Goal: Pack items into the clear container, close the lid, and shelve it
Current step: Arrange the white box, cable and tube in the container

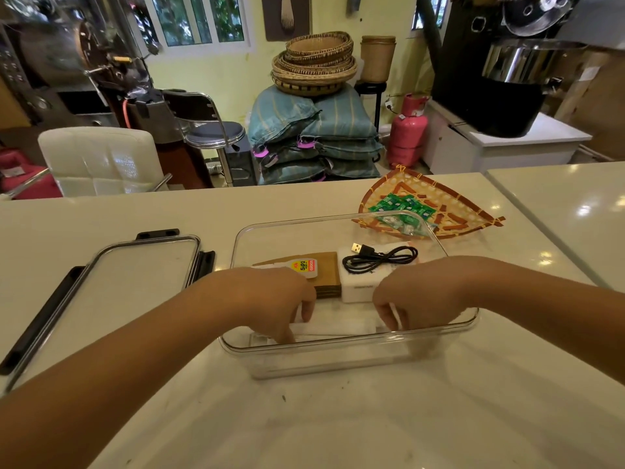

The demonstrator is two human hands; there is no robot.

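Item: flat white packet (333,328), long axis nine-to-three, on the clear container (338,353) floor at its six o'clock wall. I have left hand (280,299) and right hand (416,299) pinching opposite ends; both equally near.

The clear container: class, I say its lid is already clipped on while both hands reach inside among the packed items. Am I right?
Not quite. The head view shows the lid lying off on the counter, left of the clear container, which is open. The left hand and right hand do reach inside among the packed items.
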